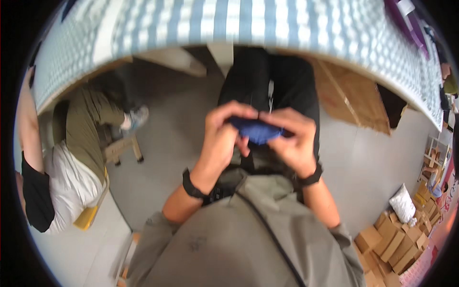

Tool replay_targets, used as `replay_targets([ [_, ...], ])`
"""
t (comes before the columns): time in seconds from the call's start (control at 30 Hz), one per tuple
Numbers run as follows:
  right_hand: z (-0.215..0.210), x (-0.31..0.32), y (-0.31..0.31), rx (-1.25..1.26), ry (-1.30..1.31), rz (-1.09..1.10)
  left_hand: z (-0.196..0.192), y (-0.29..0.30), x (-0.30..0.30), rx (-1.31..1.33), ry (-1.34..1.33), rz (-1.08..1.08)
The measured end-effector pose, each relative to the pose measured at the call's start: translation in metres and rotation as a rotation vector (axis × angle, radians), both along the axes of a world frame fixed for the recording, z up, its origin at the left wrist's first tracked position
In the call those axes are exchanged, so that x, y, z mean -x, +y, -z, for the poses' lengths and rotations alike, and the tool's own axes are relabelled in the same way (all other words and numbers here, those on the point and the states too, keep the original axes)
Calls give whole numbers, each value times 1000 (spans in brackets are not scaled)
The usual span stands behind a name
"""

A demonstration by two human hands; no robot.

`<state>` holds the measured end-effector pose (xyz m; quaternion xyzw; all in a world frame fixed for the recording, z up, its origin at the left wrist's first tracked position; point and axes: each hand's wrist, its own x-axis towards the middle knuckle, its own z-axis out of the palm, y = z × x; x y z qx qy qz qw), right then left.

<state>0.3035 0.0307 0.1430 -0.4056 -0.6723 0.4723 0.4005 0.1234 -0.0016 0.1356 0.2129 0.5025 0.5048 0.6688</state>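
Note:
A small dark blue item [258,131], which looks like folded cloth, is held above my lap between both hands. My left hand [221,134] has its fingers closed on the item's left end, with the thumb below. On the other end, my right hand [295,137] grips it with bent fingers along the upper edge. Motion blur and the fingers hide part of it, so its exact kind cannot be told. Beneath are my black trousers [246,79]. Each wrist wears a black band.
A table with a blue-and-white checked cloth [229,21] spans the far side. Under it on the right stands an open cardboard box [344,93]. At left sits another person [79,177] by a small wooden stool [122,148]. Cardboard boxes [397,241] are piled at lower right.

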Motion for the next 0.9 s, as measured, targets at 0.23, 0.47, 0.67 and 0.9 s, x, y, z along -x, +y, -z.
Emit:
replay_targets([
  [0.23,-2,-2,-6,411,179,0,-1,-3,3,-112,174,62],
  [0.47,0,-7,1,548,215,84,-1,5,4,-232,105,156],
  [0.67,3,1,-7,475,139,195,-14,3,-2,-171,18,121],
  [0.9,-21,11,-17,151,144,99,-19,-2,-2,-186,59,33],
])
